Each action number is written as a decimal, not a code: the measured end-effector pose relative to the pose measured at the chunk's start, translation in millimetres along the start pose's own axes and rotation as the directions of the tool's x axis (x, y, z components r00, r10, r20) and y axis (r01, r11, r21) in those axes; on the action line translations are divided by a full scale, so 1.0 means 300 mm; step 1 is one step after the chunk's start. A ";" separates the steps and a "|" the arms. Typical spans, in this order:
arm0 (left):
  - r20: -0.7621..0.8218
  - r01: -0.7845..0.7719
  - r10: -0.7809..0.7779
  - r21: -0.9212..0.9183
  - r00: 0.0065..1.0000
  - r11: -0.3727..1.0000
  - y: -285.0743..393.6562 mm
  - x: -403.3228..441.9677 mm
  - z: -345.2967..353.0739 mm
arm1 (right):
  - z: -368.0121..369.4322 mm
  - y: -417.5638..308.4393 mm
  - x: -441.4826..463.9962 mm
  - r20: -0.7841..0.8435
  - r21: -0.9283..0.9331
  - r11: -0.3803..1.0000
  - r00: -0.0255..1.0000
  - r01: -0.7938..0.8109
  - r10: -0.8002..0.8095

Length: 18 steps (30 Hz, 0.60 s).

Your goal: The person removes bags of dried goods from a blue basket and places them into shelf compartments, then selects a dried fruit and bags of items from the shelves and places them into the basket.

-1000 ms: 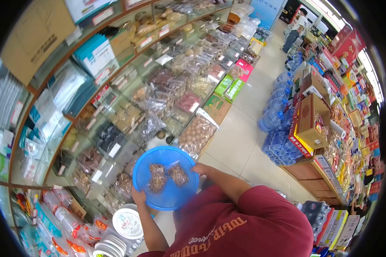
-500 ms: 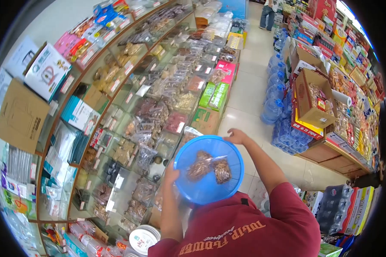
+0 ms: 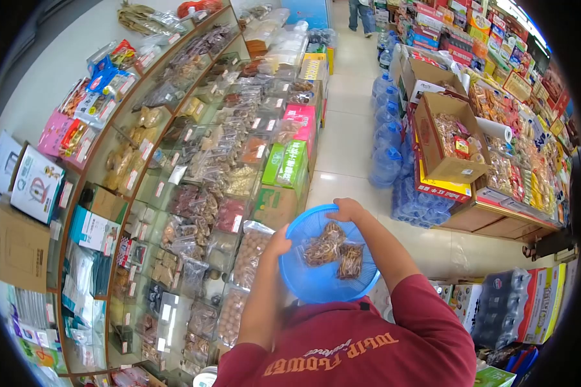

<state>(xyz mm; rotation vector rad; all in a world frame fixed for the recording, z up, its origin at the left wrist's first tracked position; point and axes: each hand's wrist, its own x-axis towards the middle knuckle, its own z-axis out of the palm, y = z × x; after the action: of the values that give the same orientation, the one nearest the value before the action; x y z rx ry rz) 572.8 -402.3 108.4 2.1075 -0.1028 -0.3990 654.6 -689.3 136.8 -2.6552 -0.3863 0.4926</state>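
Whereas the white lid (image 3: pixel 205 377) showed whole before, the lower edge now cuts it off. The left hand (image 3: pixel 279 242) and right hand (image 3: pixel 347 210) are clamped on the rim of the blue basket (image 3: pixel 303 277), undersides hidden; two clear bags (image 3: pixel 332 250) lie inside (contents brown, hard to identify). Open tiled floor (image 3: pixel 343 148) stretches beyond, between display bins (image 3: pixel 229 213) and water bottles (image 3: pixel 387 164). The shirt (image 3: pixel 348 342) hides the near rim.

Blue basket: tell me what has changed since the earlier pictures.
The blue basket has moved away from the goods display, toward the aisle. The left hand and right hand now hold its rim farther round, toward the far side. The camera view has swung too. Both clear packets still lie inside.
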 end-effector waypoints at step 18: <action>0.131 -0.132 0.162 -0.209 0.978 0.969 0.008 0.777 0.120 | -0.353 0.278 0.375 0.002 -0.132 0.916 0.924 -0.379 0.383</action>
<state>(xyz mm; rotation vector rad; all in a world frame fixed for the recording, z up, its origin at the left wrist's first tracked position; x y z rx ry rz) 781.2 -486.0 36.5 1.8581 -0.2923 -0.4554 813.4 -760.9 159.2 -2.8620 0.1049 0.6404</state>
